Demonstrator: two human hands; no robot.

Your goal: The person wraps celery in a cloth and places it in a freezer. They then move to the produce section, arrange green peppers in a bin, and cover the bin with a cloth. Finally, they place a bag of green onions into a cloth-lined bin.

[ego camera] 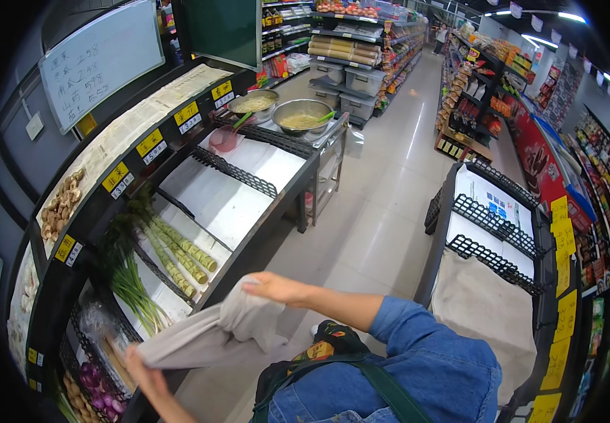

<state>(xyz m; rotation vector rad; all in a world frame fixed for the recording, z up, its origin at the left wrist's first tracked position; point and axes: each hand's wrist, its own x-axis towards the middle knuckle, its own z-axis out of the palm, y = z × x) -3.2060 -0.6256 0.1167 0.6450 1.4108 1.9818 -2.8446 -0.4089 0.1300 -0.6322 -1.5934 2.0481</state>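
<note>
A beige cloth [220,328] is stretched and bunched between my two hands, above the front edge of the vegetable stand. My right hand [273,288] grips its gathered upper end. At the lower left, my left hand [146,373] pinches the other end. Below and beyond the cloth, green onions [135,291] and thick green stems [178,254] lie on the stand's white lining. Red onions [98,391] and a plastic bag with long pale roots [112,343] are near my left hand. Another beige cloth [479,312] covers part of the display on the right.
Mushrooms [61,206] lie on the upper shelf. Black mesh dividers [236,172] cross the stand. Two metal bowls, one of them nearer [302,116], and a pink scoop [224,138] stand at its far end. A tiled aisle [373,211] runs between displays; a person [440,39] is far down it.
</note>
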